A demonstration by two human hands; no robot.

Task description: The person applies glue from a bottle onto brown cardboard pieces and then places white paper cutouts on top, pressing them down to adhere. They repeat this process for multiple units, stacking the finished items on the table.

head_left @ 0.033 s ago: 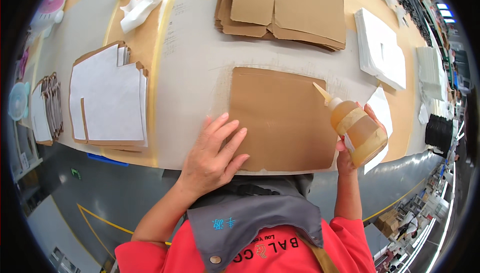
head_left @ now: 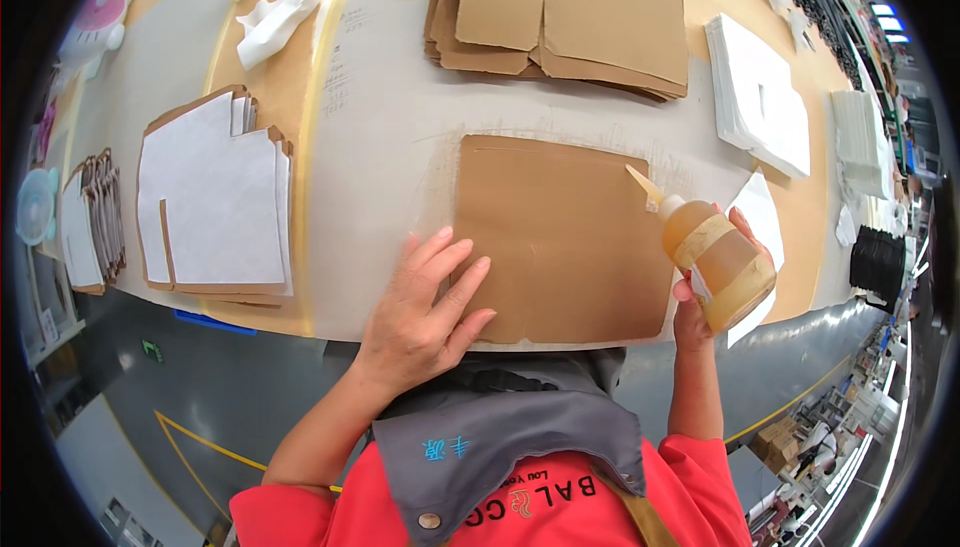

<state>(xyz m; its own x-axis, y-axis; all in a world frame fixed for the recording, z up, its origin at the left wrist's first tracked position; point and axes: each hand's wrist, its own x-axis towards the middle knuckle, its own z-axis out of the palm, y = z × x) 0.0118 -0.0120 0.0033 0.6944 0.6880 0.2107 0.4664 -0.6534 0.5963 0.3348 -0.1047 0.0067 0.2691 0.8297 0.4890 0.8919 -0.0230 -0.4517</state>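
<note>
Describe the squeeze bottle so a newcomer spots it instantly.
Find the pale worktable, then the plain brown sheet lying at its near edge. At that sheet's right side, the right hand grips the squeeze bottle. Unlike the flat white sheet behind it, it has a pointed nozzle and translucent amber body.

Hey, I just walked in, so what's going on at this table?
A person's right hand grips a translucent squeeze bottle of amber liquid, its pointed nozzle over the upper right corner of a flat brown cardboard sheet. The left hand is open, fingers spread over the sheet's left edge. Beyond the sheet lies a stack of brown cardboard pieces; a pile of white-faced brown cardboard pieces lies to the left.
</note>
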